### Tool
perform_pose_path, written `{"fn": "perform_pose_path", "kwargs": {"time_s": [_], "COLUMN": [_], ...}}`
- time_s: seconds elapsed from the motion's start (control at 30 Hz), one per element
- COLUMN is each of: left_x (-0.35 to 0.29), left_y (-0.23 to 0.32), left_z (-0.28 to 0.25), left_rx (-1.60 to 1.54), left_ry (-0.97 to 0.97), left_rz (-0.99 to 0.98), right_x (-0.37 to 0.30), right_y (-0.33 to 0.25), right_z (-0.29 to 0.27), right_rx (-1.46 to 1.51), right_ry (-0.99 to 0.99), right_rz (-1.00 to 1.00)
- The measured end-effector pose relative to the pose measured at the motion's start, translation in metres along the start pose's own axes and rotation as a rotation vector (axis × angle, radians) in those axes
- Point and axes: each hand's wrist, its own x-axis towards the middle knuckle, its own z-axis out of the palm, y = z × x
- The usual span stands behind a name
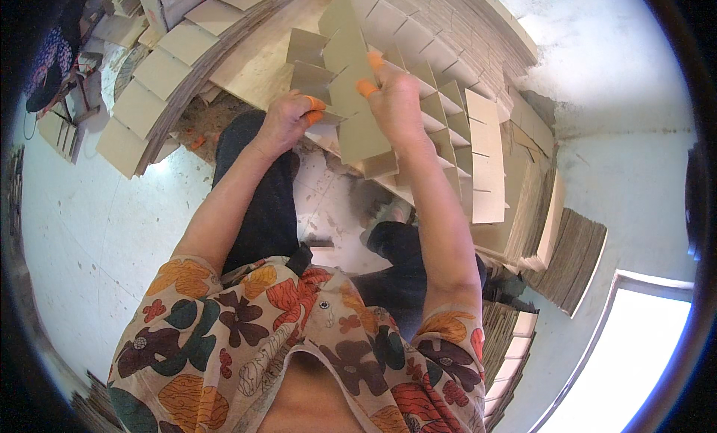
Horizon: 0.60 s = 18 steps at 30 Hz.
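A cardboard divider grid (441, 108) of interlocked slotted strips stands in front of me. Along its left side runs a long cardboard strip (349, 82), tilted, with short crosspieces (310, 75) sticking out to its left. My left hand (282, 123) pinches the near end of a short crosspiece, with orange covers on thumb and forefinger. On the right of the long strip, my right hand (399, 108) is closed on its edge, thumb and forefinger also in orange covers. The right hand hides part of the grid behind it.
Long rows of stacked slotted cardboard strips (160, 82) lie to the left and more (478, 22) at the far right. Cardboard stacks (571, 254) lean by the right wall. A bright opening (624, 358) is at lower right. My legs (258, 201) are below the work.
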Motion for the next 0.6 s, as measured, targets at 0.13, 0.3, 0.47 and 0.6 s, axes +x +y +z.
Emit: {"fn": "perform_pose_path", "kwargs": {"time_s": [0.13, 0.3, 0.47, 0.6], "left_x": [0.001, 0.001, 0.004, 0.002], "left_y": [-0.001, -0.002, 0.006, 0.001], "left_z": [0.001, 0.001, -0.001, -0.001], "left_rx": [-0.015, -0.019, 0.027, 0.038], "left_ry": [0.01, 0.007, -0.062, -0.014], "left_rz": [0.007, 0.003, -0.055, -0.009], "right_x": [-0.002, -0.001, -0.001, -0.008], "right_y": [0.001, -0.002, 0.013, -0.006], "right_z": [0.016, 0.025, 0.037, 0.04], "right_rx": [-0.06, -0.084, -0.147, -0.331], "right_ry": [-0.062, -0.124, -0.316, -0.43], "right_rz": [-0.015, 0.021, 0.027, 0.062]}}
